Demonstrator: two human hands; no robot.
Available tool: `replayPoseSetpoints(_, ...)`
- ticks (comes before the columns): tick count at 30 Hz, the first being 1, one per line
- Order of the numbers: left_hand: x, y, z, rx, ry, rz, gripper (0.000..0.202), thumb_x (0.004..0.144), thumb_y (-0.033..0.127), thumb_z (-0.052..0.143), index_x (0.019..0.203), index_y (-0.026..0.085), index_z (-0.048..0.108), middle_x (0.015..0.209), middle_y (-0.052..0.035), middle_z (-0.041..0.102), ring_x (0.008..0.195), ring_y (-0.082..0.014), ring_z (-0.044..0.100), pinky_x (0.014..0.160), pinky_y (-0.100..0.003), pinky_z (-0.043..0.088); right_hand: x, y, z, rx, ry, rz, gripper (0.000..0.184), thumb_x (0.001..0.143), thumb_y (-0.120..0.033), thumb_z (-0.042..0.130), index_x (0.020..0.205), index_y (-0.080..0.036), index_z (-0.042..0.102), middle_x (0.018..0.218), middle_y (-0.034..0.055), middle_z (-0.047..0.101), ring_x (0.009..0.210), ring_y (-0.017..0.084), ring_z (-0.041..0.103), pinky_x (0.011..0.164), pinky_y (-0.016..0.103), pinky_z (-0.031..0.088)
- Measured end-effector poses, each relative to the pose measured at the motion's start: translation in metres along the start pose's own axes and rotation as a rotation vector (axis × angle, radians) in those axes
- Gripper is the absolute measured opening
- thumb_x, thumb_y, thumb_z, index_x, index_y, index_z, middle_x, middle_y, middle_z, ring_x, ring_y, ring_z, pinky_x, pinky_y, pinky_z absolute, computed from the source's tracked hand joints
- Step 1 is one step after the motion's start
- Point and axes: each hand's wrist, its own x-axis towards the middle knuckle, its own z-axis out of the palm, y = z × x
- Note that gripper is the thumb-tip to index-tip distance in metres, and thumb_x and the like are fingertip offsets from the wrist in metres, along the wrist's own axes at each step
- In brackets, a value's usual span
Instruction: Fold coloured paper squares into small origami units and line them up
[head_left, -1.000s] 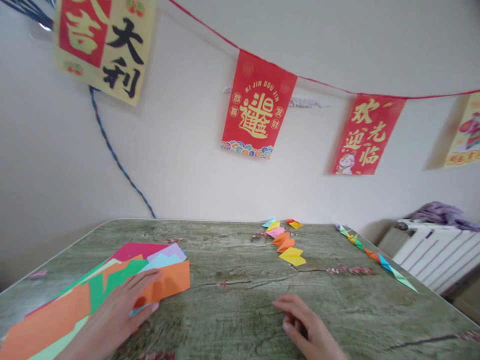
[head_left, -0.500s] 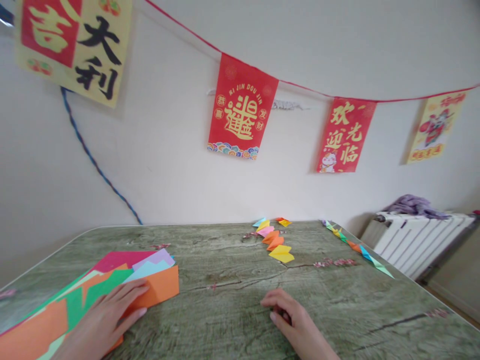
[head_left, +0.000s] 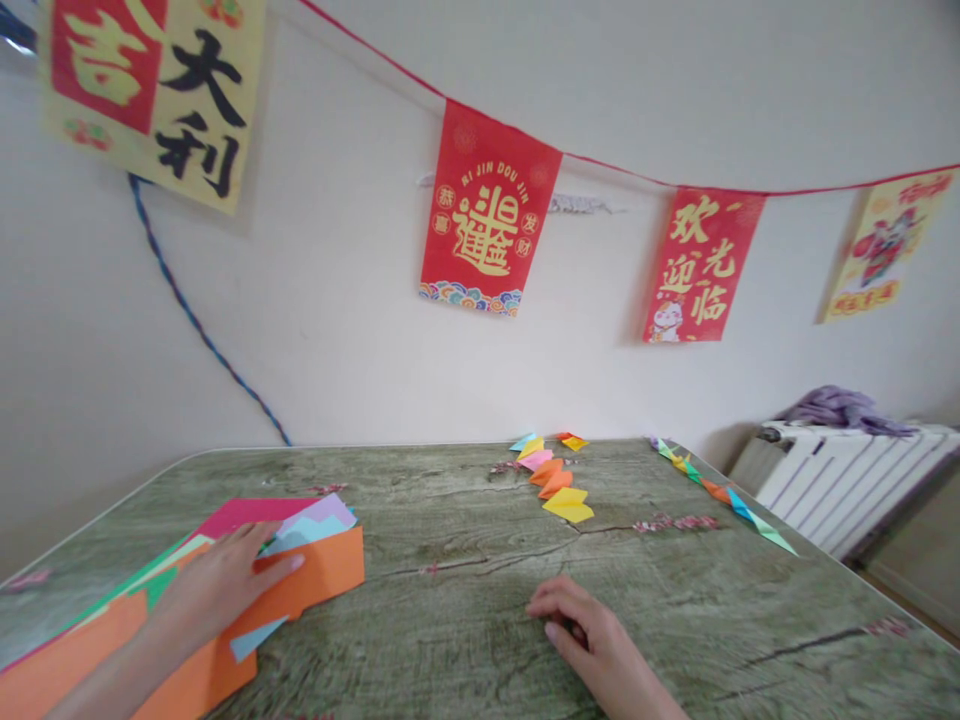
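My left hand (head_left: 217,585) lies with its fingers stretched out on a fanned stack of coloured paper sheets (head_left: 315,520) at the table's near left. Its fingertips rest on the top orange sheet (head_left: 322,575), whose near edge looks slightly raised; the thumb is hidden. My right hand (head_left: 592,640) rests on the green wood-grain table (head_left: 450,620) near the front middle. Its fingers are curled in, and something small and dark shows beneath them that I cannot make out.
A row of folded paper pieces (head_left: 559,485) lies at the table's far middle, and a string of folded pieces (head_left: 720,495) runs along the far right edge. Red and yellow banners (head_left: 487,225) hang on the wall. A white radiator (head_left: 847,480) with purple cloth stands at the right.
My left hand has slid further onto the paper stack, and the orange sheet has shifted and lifted a little under it. The right hand has stayed curled in about the same place.
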Motion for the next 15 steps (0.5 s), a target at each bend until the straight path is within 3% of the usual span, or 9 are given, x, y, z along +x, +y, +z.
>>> replayPoseSetpoints(3,0.015,0.006,0.001,0.064,-0.088,0.025,0.058,0.081,0.049,0.047,0.117,0.006,0.059,0.115,-0.0235,0.067,0.107,-0.0384,0.062,0.086,-0.045,0.047,0.000,-0.001,0.000,-0.009,0.001,0.000,0.026,0.081,-0.012,0.047,0.094,-0.021,0.068,0.101,0.0046,0.064,0.087,0.018,0.062,0.077,0.027,0.045)
replayPoseSetpoints(5,0.023,0.011,0.000,0.098,-0.118,0.036,0.055,0.079,0.045,0.052,0.115,0.004,0.060,0.113,-0.0247,0.066,0.107,-0.0407,0.060,0.084,-0.047,0.046,0.000,-0.002,-0.001,-0.010,-0.003,0.004,0.027,0.080,-0.012,0.047,0.094,-0.021,0.068,0.101,0.0044,0.064,0.087,0.018,0.062,0.077,0.027,0.045)
replayPoseSetpoints(13,0.037,0.024,-0.001,0.147,-0.141,0.108,0.021,0.077,0.018,0.058,0.096,0.017,0.067,0.107,-0.0084,0.065,0.108,-0.0318,0.057,0.086,-0.046,0.044,-0.002,-0.004,-0.002,-0.026,-0.007,0.012,0.029,0.079,-0.009,0.047,0.093,-0.022,0.069,0.103,0.0036,0.064,0.090,0.018,0.062,0.080,0.027,0.045)
replayPoseSetpoints(15,0.039,0.025,0.001,0.144,-0.150,0.120,0.013,0.080,0.019,0.063,0.093,0.016,0.066,0.104,-0.0062,0.066,0.106,-0.0283,0.059,0.087,-0.046,0.045,-0.002,-0.005,-0.002,-0.026,-0.006,0.012,0.030,0.079,-0.009,0.047,0.093,-0.022,0.070,0.103,0.0034,0.064,0.090,0.018,0.062,0.080,0.028,0.045)
